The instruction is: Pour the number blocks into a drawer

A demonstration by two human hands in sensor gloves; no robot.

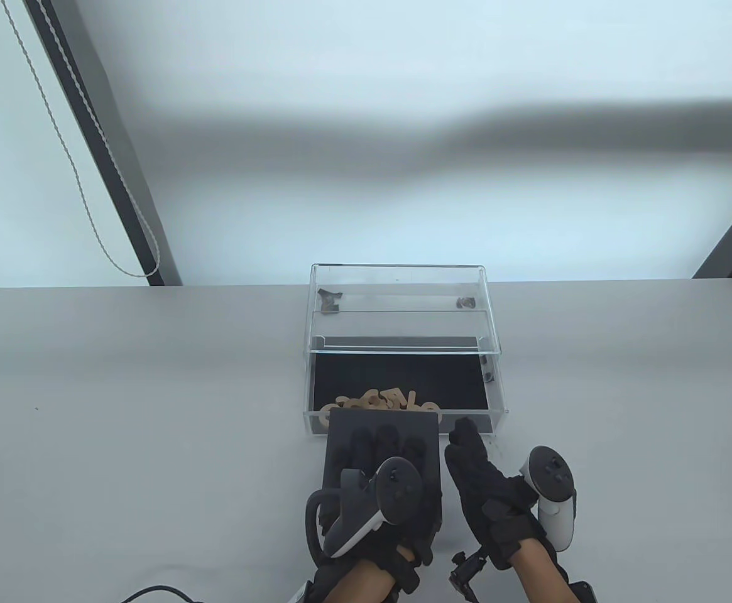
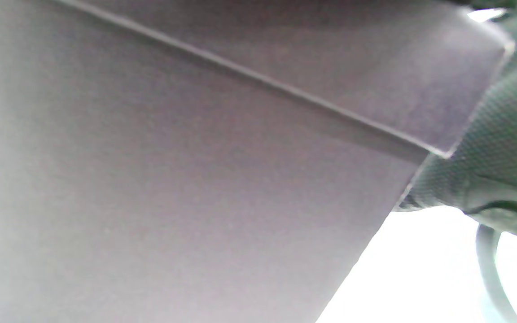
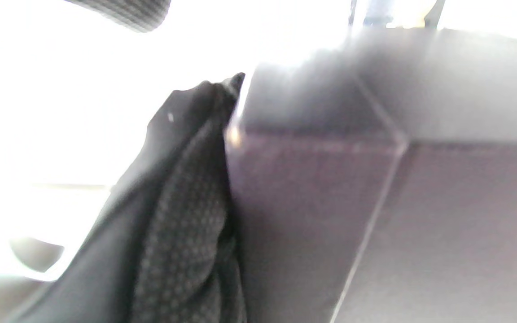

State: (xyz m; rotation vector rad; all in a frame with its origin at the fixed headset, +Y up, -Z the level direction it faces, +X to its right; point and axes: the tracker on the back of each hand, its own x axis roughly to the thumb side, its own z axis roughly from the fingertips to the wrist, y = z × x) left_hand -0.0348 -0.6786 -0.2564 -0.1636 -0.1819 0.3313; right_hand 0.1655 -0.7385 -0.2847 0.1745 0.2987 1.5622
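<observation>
A clear acrylic case (image 1: 397,295) stands at the table's middle, with its black-lined drawer (image 1: 403,374) pulled out toward me. Several wooden number blocks (image 1: 384,399) lie heaped at the drawer's front edge. A black box (image 1: 347,427) is tipped over the drawer front, mouth toward the blocks. My left hand (image 1: 383,443) rests spread on the box's upturned bottom and holds it. My right hand (image 1: 472,465) presses flat against the box's right side. The box's dark wall fills the left wrist view (image 2: 195,179) and the right wrist view (image 3: 420,202), with my right hand's gloved fingers (image 3: 182,215) against it.
The grey table (image 1: 120,389) stretches out to both sides of the case. A cable (image 1: 152,592) lies at the near edge on the left. Two small dark parts (image 1: 328,300) sit inside the case's rear section.
</observation>
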